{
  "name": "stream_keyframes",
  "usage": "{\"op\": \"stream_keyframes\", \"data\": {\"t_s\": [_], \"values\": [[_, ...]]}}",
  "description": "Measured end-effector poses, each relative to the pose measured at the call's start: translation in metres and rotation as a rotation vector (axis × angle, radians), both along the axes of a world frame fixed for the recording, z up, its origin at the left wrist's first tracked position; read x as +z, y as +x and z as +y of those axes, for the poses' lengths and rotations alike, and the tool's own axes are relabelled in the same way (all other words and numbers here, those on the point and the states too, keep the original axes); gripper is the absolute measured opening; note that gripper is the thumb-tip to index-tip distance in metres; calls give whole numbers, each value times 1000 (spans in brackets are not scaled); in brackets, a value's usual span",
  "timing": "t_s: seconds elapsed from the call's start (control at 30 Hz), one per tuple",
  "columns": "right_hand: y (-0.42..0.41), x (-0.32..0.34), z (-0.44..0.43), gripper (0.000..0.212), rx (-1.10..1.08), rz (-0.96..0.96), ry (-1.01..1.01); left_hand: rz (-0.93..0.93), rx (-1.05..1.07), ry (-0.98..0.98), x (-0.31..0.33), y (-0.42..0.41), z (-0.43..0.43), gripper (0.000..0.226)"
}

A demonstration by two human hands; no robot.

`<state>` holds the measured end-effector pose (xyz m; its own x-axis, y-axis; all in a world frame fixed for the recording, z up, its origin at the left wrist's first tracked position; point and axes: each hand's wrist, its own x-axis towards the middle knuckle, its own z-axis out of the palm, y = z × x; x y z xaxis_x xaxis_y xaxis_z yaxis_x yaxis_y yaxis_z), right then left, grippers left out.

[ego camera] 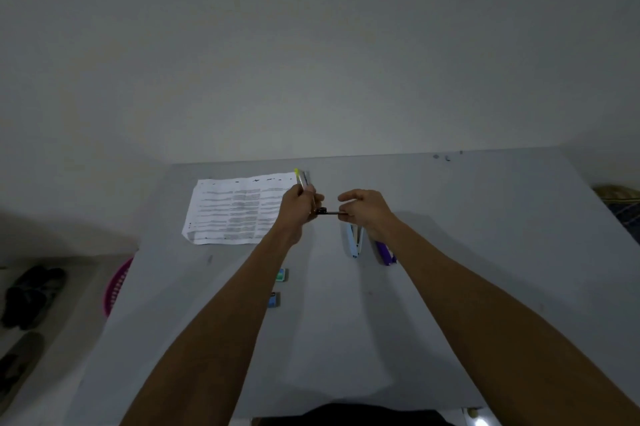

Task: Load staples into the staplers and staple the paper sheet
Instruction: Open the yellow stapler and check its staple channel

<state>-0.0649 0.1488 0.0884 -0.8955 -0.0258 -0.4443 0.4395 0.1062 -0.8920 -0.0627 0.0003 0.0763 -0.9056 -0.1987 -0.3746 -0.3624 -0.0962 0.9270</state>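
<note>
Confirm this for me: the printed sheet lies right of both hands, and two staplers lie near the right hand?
No. The head view shows the printed sheet left of the left hand; the blue stapler and purple stapler do lie near the right hand.

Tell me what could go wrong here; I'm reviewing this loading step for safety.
The right hand pinches a thin dark slide sticking out of the yellow stapler gripped by the left hand; it may snap back and pinch. The right wrist hangs just over the blue stapler and purple stapler and might knock them.
</note>
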Motion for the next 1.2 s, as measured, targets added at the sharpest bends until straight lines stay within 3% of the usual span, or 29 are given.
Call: {"op": "stream_keyframes", "data": {"t_s": [0.07,0.13,0.2,0.27,0.47,0.63,0.87,1.2], "values": [[1,-1,4,20,70,-87,-42,-39,45,147,-2,-1,-8,18],[1,-5,9,17,161,-103,89,-41,45,248,-6,2,-15,17],[-2,-11,11,18,215,50,379,-11,10,235,-13,7,-18,16],[-2,-8,9,22,166,239,477,33,-51,131,-16,12,-17,15],[-9,15,-8,26,259,530,370,99,-276,-190,-14,14,-9,16],[-13,15,-11,21,259,542,410,170,-356,-412,-8,13,-5,22],[-12,14,-8,6,190,513,408,197,-429,-542,-3,13,-1,24],[-8,13,-12,4,102,575,420,236,-474,-574,7,13,2,25]]}}
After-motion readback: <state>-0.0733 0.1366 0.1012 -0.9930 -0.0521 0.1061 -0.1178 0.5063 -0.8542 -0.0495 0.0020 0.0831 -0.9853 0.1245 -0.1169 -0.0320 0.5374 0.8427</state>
